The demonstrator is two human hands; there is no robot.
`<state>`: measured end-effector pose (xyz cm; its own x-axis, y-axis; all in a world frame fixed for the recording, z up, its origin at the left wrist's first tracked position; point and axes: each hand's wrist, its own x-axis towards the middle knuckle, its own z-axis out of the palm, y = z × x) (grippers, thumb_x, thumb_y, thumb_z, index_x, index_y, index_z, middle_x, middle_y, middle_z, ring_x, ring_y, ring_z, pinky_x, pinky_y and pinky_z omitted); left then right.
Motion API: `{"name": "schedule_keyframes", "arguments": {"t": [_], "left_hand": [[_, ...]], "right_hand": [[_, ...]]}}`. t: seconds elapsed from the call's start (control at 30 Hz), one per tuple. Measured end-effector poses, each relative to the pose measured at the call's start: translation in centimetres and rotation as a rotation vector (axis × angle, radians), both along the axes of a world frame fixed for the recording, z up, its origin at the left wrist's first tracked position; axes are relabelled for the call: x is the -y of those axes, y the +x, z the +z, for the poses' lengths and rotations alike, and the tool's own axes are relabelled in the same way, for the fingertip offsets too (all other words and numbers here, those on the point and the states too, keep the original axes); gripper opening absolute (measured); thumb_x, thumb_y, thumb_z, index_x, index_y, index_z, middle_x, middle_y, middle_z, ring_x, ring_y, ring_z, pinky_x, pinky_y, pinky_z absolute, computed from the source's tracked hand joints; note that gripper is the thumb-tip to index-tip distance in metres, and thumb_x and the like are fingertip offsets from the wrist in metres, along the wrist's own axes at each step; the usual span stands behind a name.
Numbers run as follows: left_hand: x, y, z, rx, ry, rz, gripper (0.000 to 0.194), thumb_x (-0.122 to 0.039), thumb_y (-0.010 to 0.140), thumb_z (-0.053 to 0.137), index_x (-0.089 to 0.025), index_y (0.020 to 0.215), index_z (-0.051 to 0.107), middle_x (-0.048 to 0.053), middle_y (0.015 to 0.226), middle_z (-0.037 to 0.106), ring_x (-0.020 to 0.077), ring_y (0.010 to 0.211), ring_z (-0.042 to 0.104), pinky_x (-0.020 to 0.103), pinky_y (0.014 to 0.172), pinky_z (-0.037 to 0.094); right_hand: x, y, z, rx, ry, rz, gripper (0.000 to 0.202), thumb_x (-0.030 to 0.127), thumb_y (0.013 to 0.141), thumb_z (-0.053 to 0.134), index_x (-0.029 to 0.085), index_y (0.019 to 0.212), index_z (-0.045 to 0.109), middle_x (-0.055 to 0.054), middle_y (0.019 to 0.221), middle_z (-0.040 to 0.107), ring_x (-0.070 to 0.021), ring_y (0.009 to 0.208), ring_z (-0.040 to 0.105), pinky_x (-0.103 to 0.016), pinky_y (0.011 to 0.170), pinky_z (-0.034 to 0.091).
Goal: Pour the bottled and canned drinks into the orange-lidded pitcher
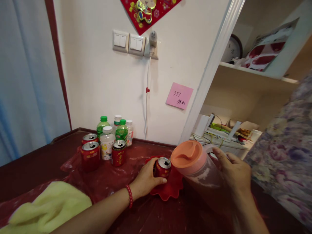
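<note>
Left grip (148,178) is closed around a drink can (162,171) over a red dish (172,191); the thumb hides whether the can rests there. Right grip (235,169) is wrapped around the handle of a tilted jug (192,159), its lid beside the can top. Left of the left grip, three other cans (118,156) and five bottles (106,146) crowd the table (31,165); a yellow towel (52,206) lies nearer. Floral cloth (285,152) hangs right of the right grip.
</note>
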<state>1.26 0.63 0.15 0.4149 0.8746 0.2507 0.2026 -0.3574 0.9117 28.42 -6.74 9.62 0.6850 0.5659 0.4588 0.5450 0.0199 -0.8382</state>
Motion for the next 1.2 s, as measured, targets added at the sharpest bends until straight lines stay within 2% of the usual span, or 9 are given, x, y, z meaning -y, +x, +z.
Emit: {"name": "schedule_keyframes", "arguments": {"t": [0.13,0.33,0.6,0.9,1.2], "left_hand": [[0.08,-0.01,0.04,0.007,0.003,-0.011,0.072,-0.011,0.065,0.084,-0.022,0.131,0.058,0.012,0.136,0.067,0.0319,0.127,0.061,0.046,0.112,0.043],[0.26,0.03,0.39,-0.002,-0.007,-0.004,0.072,-0.010,0.065,0.083,-0.021,0.132,0.059,0.012,0.137,0.067,0.0316,0.127,0.061,0.045,0.113,0.043],[0.09,0.00,0.11,0.021,0.005,-0.010,0.072,-0.011,0.065,0.084,-0.023,0.131,0.059,0.012,0.136,0.068,0.0324,0.127,0.062,0.047,0.112,0.044],[0.11,0.10,0.18,0.009,0.002,0.001,0.073,-0.011,0.065,0.085,-0.023,0.132,0.059,0.011,0.136,0.068,0.0317,0.127,0.062,0.046,0.113,0.044],[0.05,0.06,0.08,0.018,-0.002,-0.009,0.072,-0.012,0.065,0.084,-0.022,0.132,0.058,0.012,0.138,0.067,0.0315,0.128,0.061,0.046,0.113,0.043]], "right_hand": [[-0.10,-0.19,-0.24,0.018,0.035,-0.007,0.057,0.078,0.069,0.069,0.023,0.057,0.058,0.004,0.052,0.046,-0.0146,0.057,0.039,-0.030,0.057,0.033],[-0.22,0.19,-0.23,-0.002,0.014,0.004,0.058,0.079,0.065,0.069,0.023,0.057,0.060,0.004,0.050,0.047,-0.0149,0.054,0.040,-0.030,0.054,0.033],[-0.08,0.02,0.04,0.009,0.006,-0.001,0.059,0.080,0.065,0.068,0.023,0.055,0.058,0.004,0.050,0.047,-0.0145,0.054,0.038,-0.031,0.054,0.033],[0.22,-0.63,0.09,0.019,0.034,0.006,0.053,0.073,0.072,0.069,0.023,0.058,0.058,0.005,0.053,0.046,-0.0144,0.056,0.037,-0.030,0.056,0.031],[-0.17,0.06,-0.10,0.022,0.018,0.004,0.055,0.075,0.067,0.070,0.023,0.054,0.057,0.005,0.049,0.042,-0.0142,0.054,0.036,-0.030,0.054,0.032]]}}
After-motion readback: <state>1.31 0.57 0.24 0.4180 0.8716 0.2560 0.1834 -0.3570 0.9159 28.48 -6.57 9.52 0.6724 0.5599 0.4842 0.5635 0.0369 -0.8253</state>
